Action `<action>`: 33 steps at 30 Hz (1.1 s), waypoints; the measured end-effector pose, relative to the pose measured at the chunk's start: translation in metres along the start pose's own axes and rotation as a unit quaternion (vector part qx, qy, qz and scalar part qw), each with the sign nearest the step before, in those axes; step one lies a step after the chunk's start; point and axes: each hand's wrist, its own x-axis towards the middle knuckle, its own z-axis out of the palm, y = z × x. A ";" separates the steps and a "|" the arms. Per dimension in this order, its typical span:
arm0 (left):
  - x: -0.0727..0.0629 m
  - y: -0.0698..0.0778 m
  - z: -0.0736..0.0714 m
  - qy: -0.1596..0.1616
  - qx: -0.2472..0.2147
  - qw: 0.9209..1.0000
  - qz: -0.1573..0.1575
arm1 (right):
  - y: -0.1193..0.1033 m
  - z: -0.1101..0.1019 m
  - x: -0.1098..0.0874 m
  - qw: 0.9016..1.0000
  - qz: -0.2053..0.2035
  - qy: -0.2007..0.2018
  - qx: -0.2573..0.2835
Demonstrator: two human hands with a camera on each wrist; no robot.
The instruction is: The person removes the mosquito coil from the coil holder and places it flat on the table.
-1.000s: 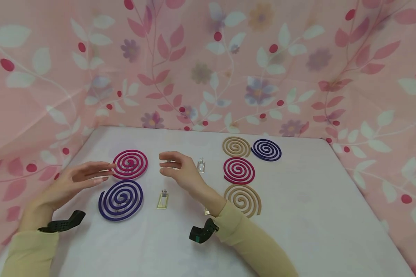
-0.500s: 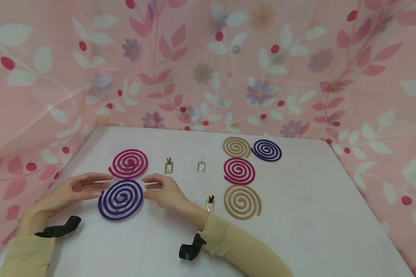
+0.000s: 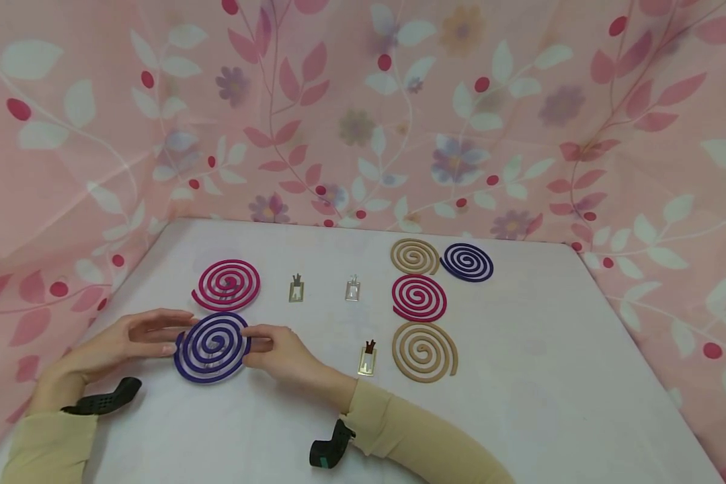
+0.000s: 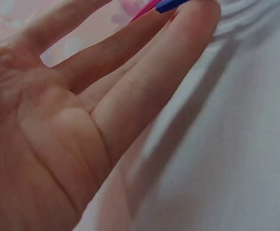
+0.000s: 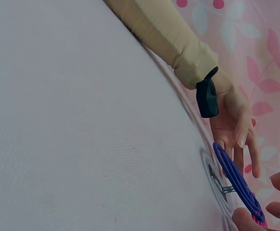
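A purple-blue mosquito coil (image 3: 214, 349) sits tilted on a small metal stand at the table's left; the right wrist view shows the stand's prongs under the coil (image 5: 238, 185). My left hand (image 3: 139, 333) reaches the coil's left edge with fairly straight fingers; in the left wrist view the blue coil end (image 4: 171, 5) overlaps a fingertip. At the opposite edge, my right hand (image 3: 284, 349) pinches the rim between thumb and fingers. Just behind lies a magenta coil (image 3: 226, 285), also raised on a stand.
Three small metal stands, a silver-grey one (image 3: 296, 289), a lighter one (image 3: 353, 289) and a gold one (image 3: 367, 359), lie mid-table. Right of them are tan coils (image 3: 424, 351), a magenta coil (image 3: 419, 297) and a purple-blue coil (image 3: 467, 262). Floral cloth (image 3: 363, 101) surrounds the table.
My right hand has come left and toward me, from beside the silver-grey stand to the purple-blue coil's right edge. My left hand has lowered from the magenta coil to the purple-blue one's left edge.
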 end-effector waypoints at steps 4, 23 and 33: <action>0.001 -0.003 0.000 -0.020 -0.024 0.999 0.029 | 0.002 0.002 0.002 1.000 0.002 -0.004 0.024; 0.004 -0.003 -0.001 -0.023 -0.050 0.998 0.013 | 0.007 0.001 0.006 0.998 -0.011 0.000 0.056; 0.002 0.001 0.001 -0.011 -0.059 0.998 -0.013 | 0.006 0.000 0.005 0.998 -0.004 0.002 0.064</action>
